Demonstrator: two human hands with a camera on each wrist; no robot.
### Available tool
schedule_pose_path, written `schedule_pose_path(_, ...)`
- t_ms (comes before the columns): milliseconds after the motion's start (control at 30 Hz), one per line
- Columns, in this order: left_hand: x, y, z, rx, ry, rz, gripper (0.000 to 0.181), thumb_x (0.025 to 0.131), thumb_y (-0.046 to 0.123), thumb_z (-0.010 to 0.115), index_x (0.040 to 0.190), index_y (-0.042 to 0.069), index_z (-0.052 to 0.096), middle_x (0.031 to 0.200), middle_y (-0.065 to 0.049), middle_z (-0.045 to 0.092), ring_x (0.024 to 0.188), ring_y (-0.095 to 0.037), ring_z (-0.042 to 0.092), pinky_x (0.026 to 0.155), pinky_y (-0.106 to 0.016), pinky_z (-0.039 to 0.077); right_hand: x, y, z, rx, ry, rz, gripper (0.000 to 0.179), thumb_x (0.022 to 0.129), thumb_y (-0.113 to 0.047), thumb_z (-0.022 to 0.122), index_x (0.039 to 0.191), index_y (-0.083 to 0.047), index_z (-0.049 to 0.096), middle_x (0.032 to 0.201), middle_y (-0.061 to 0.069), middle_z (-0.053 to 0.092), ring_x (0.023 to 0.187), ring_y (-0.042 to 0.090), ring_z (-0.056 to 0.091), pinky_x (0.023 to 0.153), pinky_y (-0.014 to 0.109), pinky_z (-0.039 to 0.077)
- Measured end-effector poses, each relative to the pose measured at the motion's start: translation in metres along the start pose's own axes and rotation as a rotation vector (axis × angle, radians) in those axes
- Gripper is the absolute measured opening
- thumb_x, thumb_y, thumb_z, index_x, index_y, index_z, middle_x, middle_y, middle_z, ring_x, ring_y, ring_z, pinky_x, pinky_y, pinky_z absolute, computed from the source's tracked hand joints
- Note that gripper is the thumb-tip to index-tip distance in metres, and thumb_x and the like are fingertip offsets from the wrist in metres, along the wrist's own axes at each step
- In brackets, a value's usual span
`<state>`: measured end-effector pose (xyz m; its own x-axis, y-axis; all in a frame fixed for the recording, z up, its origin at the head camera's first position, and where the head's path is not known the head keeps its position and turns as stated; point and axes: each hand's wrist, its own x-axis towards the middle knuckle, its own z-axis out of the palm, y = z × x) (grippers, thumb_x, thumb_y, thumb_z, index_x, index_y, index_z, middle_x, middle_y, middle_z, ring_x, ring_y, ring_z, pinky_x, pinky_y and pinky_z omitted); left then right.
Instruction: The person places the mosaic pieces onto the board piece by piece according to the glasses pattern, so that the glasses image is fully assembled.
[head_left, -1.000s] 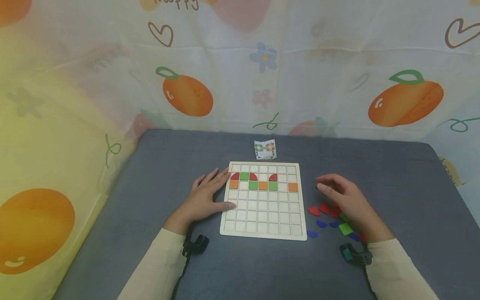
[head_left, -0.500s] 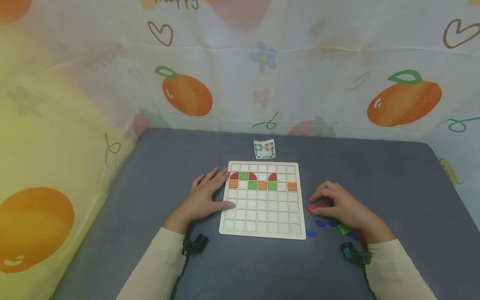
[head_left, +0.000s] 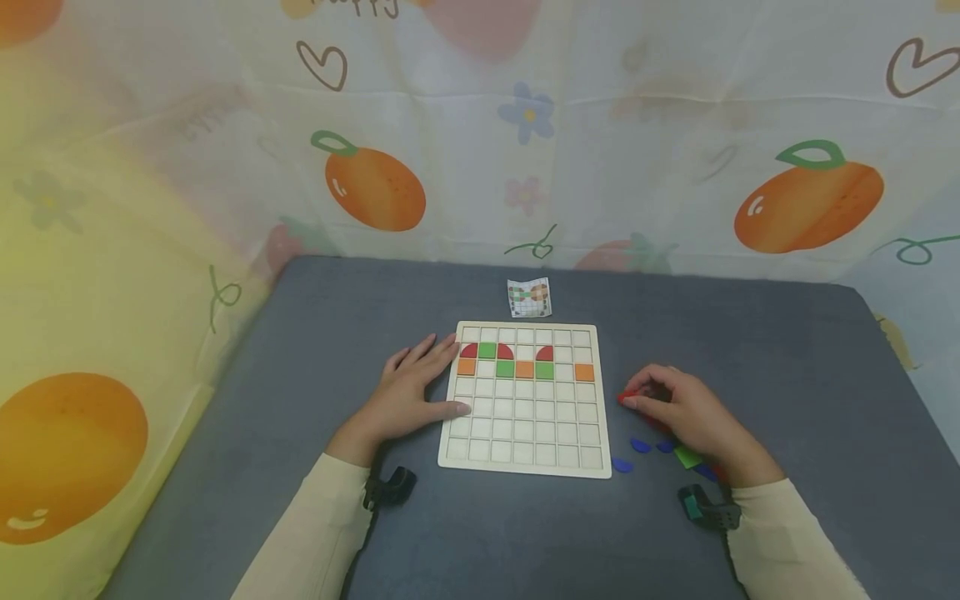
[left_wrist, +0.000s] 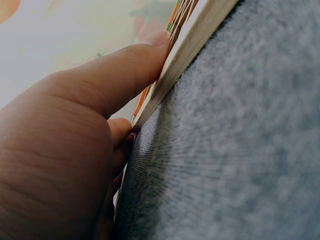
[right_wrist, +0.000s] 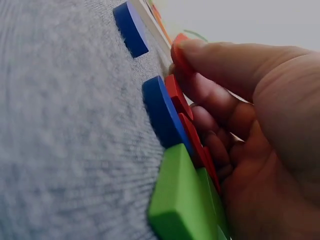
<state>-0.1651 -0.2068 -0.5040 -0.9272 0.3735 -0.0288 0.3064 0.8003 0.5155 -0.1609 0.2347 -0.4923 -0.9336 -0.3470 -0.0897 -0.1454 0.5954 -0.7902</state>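
Note:
My right hand (head_left: 686, 408) pinches a red quarter-circle tile (right_wrist: 184, 52) between thumb and index finger, just off the table beside the board. Below it, partly hidden by the hand, lie more red tiles (right_wrist: 178, 95), blue curved tiles (head_left: 640, 446) and green square tiles (right_wrist: 177, 195). A wooden grid board (head_left: 525, 433) lies flat, with red quarter-circles, green squares and orange squares set in its second and third rows. At the board's left edge rests my left hand (head_left: 408, 396), fingers extended, its thumb on top of the rim.
Behind the board lies a small printed pattern card (head_left: 529, 297). Everything sits on a grey cloth-covered table (head_left: 360, 292), with a fruit-printed curtain (head_left: 465, 125) along the back and left. One blue tile (head_left: 622, 465) lies close to the board's lower right corner.
The right hand came down and left onto the red tiles, then lifted one slightly between thumb and index finger. My left hand and the tiles on the board stay put.

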Motion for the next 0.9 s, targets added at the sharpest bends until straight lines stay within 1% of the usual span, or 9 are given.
schedule_pose_path(100,0.000,0.000,0.000,-0.002,-0.002,-0.003,0.106,0.091,0.064,0.081,0.174,0.020,0.030,0.178,0.008,0.023,0.166,-0.024,0.009,0.126,-0.059,0.005,0.000,-0.001,0.001,0.012,0.039,-0.023,0.014,0.107,-0.023,0.075,0.116,-0.013,0.079,0.106,0.002,0.072,0.083,0.023,0.067,0.068,0.034,0.054)
schedule_pose_path(200,0.001,0.000,0.000,-0.003,-0.002,-0.003,0.106,0.091,0.064,0.081,0.174,0.021,0.030,0.178,0.009,0.023,0.166,-0.024,0.009,0.126,-0.059,0.005,0.000,-0.002,0.001,0.023,0.106,-0.039,0.019,0.109,-0.021,0.073,0.123,-0.008,0.077,0.109,0.003,0.074,0.092,0.021,0.071,0.072,0.032,0.056)
schedule_pose_path(300,0.001,0.000,0.000,-0.002,0.003,0.000,0.107,0.091,0.065,0.080,0.174,0.021,0.030,0.178,0.008,0.023,0.166,-0.024,0.009,0.126,-0.059,0.005,0.001,-0.004,0.000,0.035,0.173,-0.017,0.023,0.109,-0.021,0.072,0.126,-0.006,0.074,0.108,0.005,0.074,0.091,0.022,0.072,0.071,0.031,0.056)
schedule_pose_path(400,0.002,-0.001,0.000,-0.003,0.005,0.001,0.107,0.091,0.065,0.080,0.174,0.020,0.031,0.178,0.008,0.024,0.166,-0.024,0.010,0.126,-0.059,0.005,0.002,-0.005,0.000,0.051,0.217,0.005,0.024,0.108,-0.020,0.074,0.127,-0.005,0.072,0.106,0.008,0.075,0.089,0.024,0.074,0.069,0.030,0.056)
schedule_pose_path(567,0.002,-0.001,0.000,-0.004,0.002,-0.001,0.107,0.091,0.064,0.081,0.174,0.020,0.031,0.178,0.008,0.024,0.166,-0.023,0.009,0.126,-0.059,0.005,0.003,-0.009,0.000,0.055,0.242,-0.004,0.029,0.106,-0.015,0.077,0.130,-0.001,0.069,0.108,0.010,0.074,0.091,0.025,0.071,0.066,0.028,0.054)
schedule_pose_path(667,0.002,-0.001,0.000,-0.001,-0.001,-0.004,0.107,0.090,0.065,0.081,0.174,0.020,0.031,0.178,0.008,0.024,0.166,-0.023,0.009,0.126,-0.059,0.005,0.003,-0.010,0.000,0.071,0.245,0.005,0.029,0.104,-0.014,0.079,0.127,0.000,0.068,0.107,0.011,0.074,0.087,0.024,0.070,0.063,0.029,0.054)
schedule_pose_path(733,0.001,0.000,0.000,-0.001,-0.001,-0.006,0.107,0.090,0.065,0.081,0.174,0.020,0.031,0.178,0.008,0.024,0.166,-0.023,0.009,0.126,-0.059,0.005,0.003,-0.011,0.001,0.086,0.247,0.018,0.027,0.103,-0.014,0.079,0.123,-0.001,0.067,0.105,0.012,0.075,0.081,0.022,0.070,0.059,0.031,0.054)
schedule_pose_path(867,0.001,0.000,0.000,-0.003,-0.001,-0.004,0.107,0.090,0.065,0.081,0.174,0.021,0.031,0.178,0.008,0.024,0.166,-0.024,0.009,0.126,-0.059,0.005,0.004,-0.013,0.001,0.090,0.266,0.005,0.029,0.103,-0.013,0.080,0.124,0.000,0.065,0.108,0.014,0.074,0.082,0.019,0.069,0.063,0.028,0.054)
schedule_pose_path(900,0.001,0.000,0.000,-0.004,-0.002,-0.003,0.107,0.091,0.065,0.081,0.174,0.020,0.031,0.178,0.008,0.024,0.166,-0.024,0.009,0.126,-0.059,0.005,0.004,-0.013,0.001,0.081,0.271,0.002,0.028,0.103,-0.012,0.080,0.124,0.000,0.065,0.107,0.014,0.073,0.081,0.020,0.068,0.061,0.028,0.054)
